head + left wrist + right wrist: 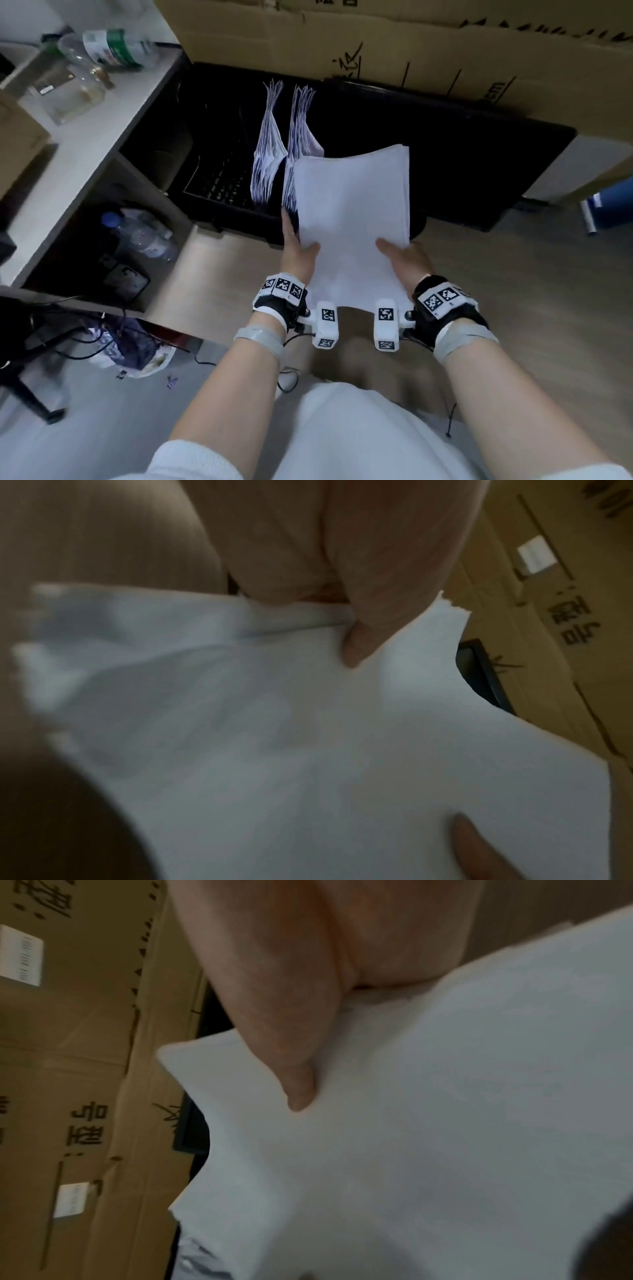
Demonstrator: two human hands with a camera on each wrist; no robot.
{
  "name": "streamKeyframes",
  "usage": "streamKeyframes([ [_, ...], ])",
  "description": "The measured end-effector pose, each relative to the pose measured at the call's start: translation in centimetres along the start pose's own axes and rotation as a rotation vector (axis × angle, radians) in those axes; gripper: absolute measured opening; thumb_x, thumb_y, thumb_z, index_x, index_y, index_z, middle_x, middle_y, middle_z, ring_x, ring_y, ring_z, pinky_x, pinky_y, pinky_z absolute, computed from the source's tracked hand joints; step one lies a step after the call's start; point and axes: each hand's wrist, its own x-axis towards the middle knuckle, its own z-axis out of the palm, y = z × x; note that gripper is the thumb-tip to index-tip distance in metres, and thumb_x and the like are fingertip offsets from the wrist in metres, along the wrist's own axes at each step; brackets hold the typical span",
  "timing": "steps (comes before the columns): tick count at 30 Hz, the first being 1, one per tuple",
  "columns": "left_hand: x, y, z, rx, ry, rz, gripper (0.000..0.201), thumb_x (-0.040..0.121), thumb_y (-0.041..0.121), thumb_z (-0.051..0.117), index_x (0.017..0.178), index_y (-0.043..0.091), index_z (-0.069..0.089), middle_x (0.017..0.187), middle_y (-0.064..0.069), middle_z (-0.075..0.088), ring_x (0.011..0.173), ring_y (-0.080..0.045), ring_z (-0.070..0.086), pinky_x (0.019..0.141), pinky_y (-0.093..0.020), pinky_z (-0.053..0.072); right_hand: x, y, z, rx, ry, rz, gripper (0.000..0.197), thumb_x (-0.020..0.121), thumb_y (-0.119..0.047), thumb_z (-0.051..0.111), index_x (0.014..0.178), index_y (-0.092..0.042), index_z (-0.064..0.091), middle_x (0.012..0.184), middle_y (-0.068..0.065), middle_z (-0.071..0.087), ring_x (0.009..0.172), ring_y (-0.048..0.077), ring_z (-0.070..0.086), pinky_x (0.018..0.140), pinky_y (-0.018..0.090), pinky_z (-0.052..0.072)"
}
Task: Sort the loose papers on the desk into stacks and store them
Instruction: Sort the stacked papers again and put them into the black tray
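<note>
Both hands hold one thick stack of white paper (352, 219) above the near edge of a black crate (219, 192) on the floor. My left hand (298, 251) grips its left edge, thumb on top. My right hand (402, 258) grips the right edge the same way. In the left wrist view the thumb (356, 642) presses on the paper stack (274, 750). The right wrist view shows the other thumb (298, 1085) on the sheets (445, 1123). Two bundles of papers (270, 147) stand upright inside the crate, just beyond the held stack.
A white desk (78, 144) with bottles (113, 48) stands at the left, with a shelf below holding a water bottle (144, 233). Large cardboard boxes (411, 44) rise behind the crate. Cables and a bag (130, 349) lie on the floor at lower left.
</note>
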Motion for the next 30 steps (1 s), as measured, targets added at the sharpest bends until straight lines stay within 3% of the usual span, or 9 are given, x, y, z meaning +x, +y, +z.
streamKeyframes([
  [3, -2.3, 0.4, 1.7, 0.190, -0.045, 0.123, 0.110, 0.080, -0.016, 0.038, 0.151, 0.056, -0.008, 0.167, 0.001, 0.009, 0.154, -0.021, 0.016, 0.120, -0.035, 0.027, -1.3, 0.0, -0.4, -0.002, -0.035, -0.071, 0.030, 0.094, -0.037, 0.062, 0.111, -0.012, 0.064, 0.110, 0.003, 0.068, 0.107, 0.025, 0.064, 0.098, 0.035, 0.048],
  [5, -3.5, 0.7, 3.1, 0.221, -0.138, 0.103, 0.096, 0.078, -0.013, 0.041, 0.154, 0.044, 0.027, 0.163, -0.001, 0.026, 0.150, -0.016, 0.024, 0.117, -0.027, 0.028, -2.7, -0.4, -0.3, 0.016, -0.172, -0.141, 0.020, 0.101, -0.025, 0.052, 0.117, -0.017, 0.061, 0.116, 0.002, 0.066, 0.110, 0.022, 0.063, 0.091, 0.028, 0.048],
  [7, -4.8, 1.7, 4.6, -0.035, -0.151, -0.051, 0.048, 0.086, 0.011, 0.060, 0.134, 0.017, 0.063, 0.137, -0.012, 0.061, 0.125, -0.023, 0.056, 0.101, -0.030, 0.046, -3.8, -0.8, -0.2, -0.002, -0.362, -0.214, 0.034, 0.102, -0.021, 0.052, 0.135, -0.018, 0.056, 0.131, 0.001, 0.062, 0.118, 0.015, 0.060, 0.086, 0.018, 0.046],
  [10, -5.7, 1.2, 5.8, -0.185, -0.118, -0.191, 0.070, 0.067, 0.062, 0.076, 0.109, 0.006, 0.071, 0.106, -0.016, 0.075, 0.102, -0.032, 0.071, 0.091, -0.041, 0.056, -4.5, -0.3, -0.9, -0.228, -0.592, -0.331, 0.071, 0.089, -0.021, 0.065, 0.152, -0.035, 0.036, 0.155, -0.006, 0.037, 0.139, 0.008, 0.038, 0.102, 0.018, 0.034],
  [14, -6.5, 0.1, 5.3, -0.043, 0.054, -0.025, 0.065, 0.073, 0.062, 0.065, 0.087, -0.002, 0.067, 0.084, -0.014, 0.066, 0.078, -0.022, 0.062, 0.074, -0.040, 0.049, -4.7, 0.2, -2.0, -0.300, -0.623, -0.379, 0.085, 0.084, -0.006, 0.064, 0.154, -0.039, 0.028, 0.165, -0.007, 0.012, 0.151, 0.006, 0.010, 0.123, 0.032, 0.015],
  [18, -7.1, 0.6, 4.4, -0.048, 0.124, -0.012, 0.039, 0.097, 0.038, 0.062, 0.088, 0.001, 0.070, 0.092, -0.011, 0.074, 0.087, -0.025, 0.070, 0.080, -0.036, 0.056, -4.2, 0.3, -2.1, -0.225, -0.534, -0.370, 0.084, 0.085, -0.019, 0.074, 0.154, -0.036, 0.029, 0.153, -0.018, 0.033, 0.137, 0.002, 0.037, 0.116, 0.028, 0.031],
  [23, -7.0, 0.4, 2.3, -0.095, 0.172, -0.094, 0.053, 0.084, 0.053, 0.059, 0.099, 0.003, 0.073, 0.104, -0.013, 0.075, 0.103, -0.028, 0.071, 0.098, -0.049, 0.054, -4.4, 0.3, -0.7, -0.023, -0.444, -0.262, 0.071, 0.091, -0.039, 0.068, 0.153, -0.033, 0.034, 0.150, -0.016, 0.037, 0.132, 0.003, 0.042, 0.108, 0.028, 0.036],
  [28, -7.1, 0.5, -0.6, -0.115, 0.202, -0.099, 0.049, 0.089, 0.043, 0.067, 0.087, -0.006, 0.069, 0.091, -0.015, 0.075, 0.085, -0.029, 0.073, 0.089, -0.052, 0.058, -5.2, -0.9, 1.6, 0.091, -0.452, -0.183, 0.027, 0.097, -0.039, 0.058, 0.123, -0.035, 0.057, 0.111, -0.016, 0.069, 0.093, -0.001, 0.069, 0.072, 0.017, 0.053],
  [30, -6.6, 0.6, -2.2, -0.108, 0.213, -0.099, 0.046, 0.082, 0.045, 0.074, 0.078, -0.001, 0.072, 0.087, -0.014, 0.076, 0.083, -0.032, 0.074, 0.086, -0.052, 0.059, -5.3, -1.2, 3.0, 0.089, -0.412, -0.164, 0.025, 0.097, -0.042, 0.057, 0.121, -0.034, 0.057, 0.107, -0.018, 0.069, 0.091, 0.000, 0.068, 0.073, 0.020, 0.051],
])
